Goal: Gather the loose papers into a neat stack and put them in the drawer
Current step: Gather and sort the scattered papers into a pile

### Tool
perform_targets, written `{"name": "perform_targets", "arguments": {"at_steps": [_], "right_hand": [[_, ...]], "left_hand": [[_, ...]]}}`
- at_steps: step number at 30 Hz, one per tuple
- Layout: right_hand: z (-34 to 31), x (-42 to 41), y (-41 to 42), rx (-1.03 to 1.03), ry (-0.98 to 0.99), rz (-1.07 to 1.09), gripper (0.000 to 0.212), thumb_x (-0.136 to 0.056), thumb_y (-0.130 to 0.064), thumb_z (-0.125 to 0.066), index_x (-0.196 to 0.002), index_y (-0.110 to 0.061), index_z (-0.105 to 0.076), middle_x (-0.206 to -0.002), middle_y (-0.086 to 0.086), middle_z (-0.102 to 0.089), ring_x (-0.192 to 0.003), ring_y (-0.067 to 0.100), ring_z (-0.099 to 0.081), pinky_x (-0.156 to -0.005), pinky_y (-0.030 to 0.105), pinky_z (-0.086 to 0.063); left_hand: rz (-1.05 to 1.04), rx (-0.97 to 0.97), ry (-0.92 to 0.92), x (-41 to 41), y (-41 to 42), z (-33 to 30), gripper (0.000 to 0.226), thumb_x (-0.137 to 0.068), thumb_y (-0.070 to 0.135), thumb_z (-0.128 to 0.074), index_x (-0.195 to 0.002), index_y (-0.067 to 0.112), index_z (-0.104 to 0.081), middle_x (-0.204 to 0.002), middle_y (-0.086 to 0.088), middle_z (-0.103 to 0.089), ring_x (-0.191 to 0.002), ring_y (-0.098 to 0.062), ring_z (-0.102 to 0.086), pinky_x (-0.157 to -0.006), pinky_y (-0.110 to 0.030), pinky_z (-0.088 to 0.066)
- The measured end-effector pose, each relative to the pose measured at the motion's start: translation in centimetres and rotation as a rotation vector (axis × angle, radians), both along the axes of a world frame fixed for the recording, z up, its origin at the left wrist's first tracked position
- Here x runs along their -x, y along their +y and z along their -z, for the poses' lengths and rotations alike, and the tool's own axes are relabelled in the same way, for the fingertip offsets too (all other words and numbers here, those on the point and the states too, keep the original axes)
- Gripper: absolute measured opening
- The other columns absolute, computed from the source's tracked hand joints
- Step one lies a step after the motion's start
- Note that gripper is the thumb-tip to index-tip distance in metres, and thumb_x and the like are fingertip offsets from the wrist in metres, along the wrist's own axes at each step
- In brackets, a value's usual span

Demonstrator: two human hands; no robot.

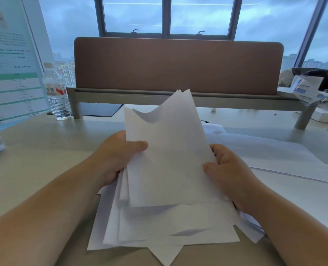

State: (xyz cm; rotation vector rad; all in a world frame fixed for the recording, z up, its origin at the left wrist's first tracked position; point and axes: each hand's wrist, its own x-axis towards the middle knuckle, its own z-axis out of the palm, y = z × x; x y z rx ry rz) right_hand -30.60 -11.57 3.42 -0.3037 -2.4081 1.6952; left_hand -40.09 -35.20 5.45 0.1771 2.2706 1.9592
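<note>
Pale wood desk (34, 154) carries a brown divider panel (178, 66) at the back, loose white sheets (285, 160) on the right and a water bottle (56, 93) on the left. Above an untidy pile (159, 231), both hands hold a sheaf of papers (169, 160) upright: left hand (117, 156) pinches its left edge, right hand (230, 169) grips the right edge, fingers probably curled behind.

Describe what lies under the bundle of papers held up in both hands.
Under the held bundle, gripped by the left hand and right hand, more loose sheets lie fanned unevenly on the desk. Anything beneath those sheets is covered.
</note>
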Motion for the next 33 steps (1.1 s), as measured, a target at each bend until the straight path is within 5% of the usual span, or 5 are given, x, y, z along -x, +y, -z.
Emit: {"name": "perform_targets", "arguments": {"at_steps": [11, 19, 26, 29, 33], "right_hand": [[-1.2, -0.7, 0.7, 0.293, 0.002, 0.002, 0.022, -0.093, -0.01, -0.07, -0.113, -0.019, -0.073, -0.099, 0.013, -0.08, -0.089, 0.04, -0.076, -0.08, 0.061, -0.062], [-1.8, -0.5, 1.5, 0.322, 0.126, 0.267, 0.025, -0.093, -0.006, -0.061, -0.092, -0.028, -0.073, -0.096, 0.009, -0.077, -0.082, 0.034, -0.07, -0.075, 0.049, -0.062], [-2.1, -0.1, 2.5, 0.63, 0.216, 0.369, 0.023, -0.097, -0.006, -0.059, -0.095, -0.028, -0.065, -0.107, 0.005, -0.07, -0.096, 0.03, -0.065, -0.086, 0.045, -0.057], [-1.9, 0.2, 2.4, 0.72, 0.221, 0.306, 0.035, -0.091, 0.005, -0.059, -0.107, -0.025, -0.069, -0.112, 0.008, -0.076, -0.102, 0.034, -0.07, -0.089, 0.05, -0.059], [-1.7, 0.2, 1.9, 0.721, 0.188, 0.181, 0.041, -0.088, 0.002, -0.061, -0.123, -0.018, -0.067, -0.104, 0.007, -0.079, -0.088, 0.027, -0.074, -0.072, 0.039, -0.061]], "left_hand": [[-0.176, -0.366, 0.153, 1.3, -0.5, -0.2, 0.018, -0.101, 0.017, -0.066, -0.116, 0.025, -0.072, -0.111, -0.002, -0.081, -0.103, -0.028, -0.077, -0.085, -0.047, -0.063], [0.044, 0.134, 0.052, -0.2, -0.1, -0.9, 0.037, -0.107, 0.042, -0.045, -0.107, 0.017, -0.072, -0.102, -0.001, -0.078, -0.089, -0.025, -0.071, -0.084, -0.04, -0.052], [0.032, 1.168, 0.226, -0.5, -1.1, -0.2, 0.061, -0.083, 0.079, -0.057, -0.118, 0.029, -0.055, -0.113, 0.008, -0.058, -0.107, -0.021, -0.06, -0.091, -0.036, -0.05], [0.006, 1.048, 0.225, -0.8, -0.4, -0.4, 0.045, -0.094, 0.064, -0.054, -0.11, 0.022, -0.059, -0.114, 0.002, -0.065, -0.104, -0.025, -0.063, -0.089, -0.038, -0.05], [-0.052, 0.261, 0.046, -1.2, 0.5, -1.4, 0.04, -0.105, 0.037, -0.039, -0.097, 0.011, -0.068, -0.112, -0.016, -0.077, -0.084, -0.025, -0.067, -0.081, -0.039, -0.048]]}}
